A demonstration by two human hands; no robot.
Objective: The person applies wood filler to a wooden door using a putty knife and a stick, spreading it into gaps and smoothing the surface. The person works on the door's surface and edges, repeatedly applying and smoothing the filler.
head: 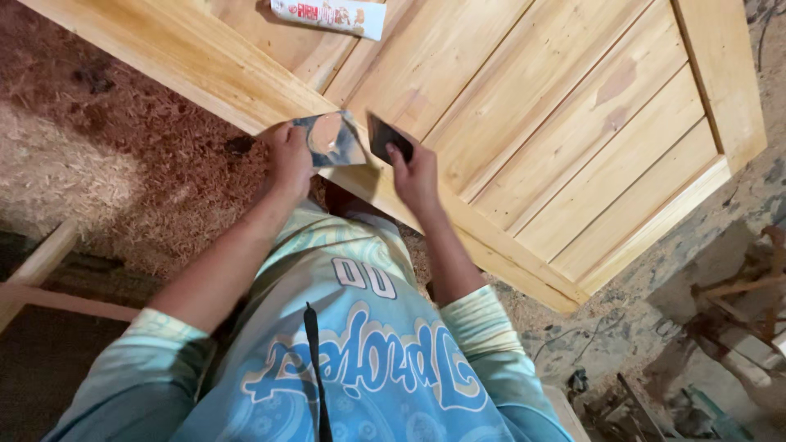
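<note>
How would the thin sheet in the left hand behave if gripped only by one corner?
The sheet looks thin and slightly curled, so it would probably flex and droop. The left hand holds it alone by an edge, so it seems light.

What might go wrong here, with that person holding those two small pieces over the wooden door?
The left hand holds a flat grey card bearing a blob of paste right at the wooden door edge; tilted, the paste might slide onto the sawdust-covered floor. The dark scraper in the right hand may scratch the pale boards. The tube lying on the door might get knocked off.
</note>
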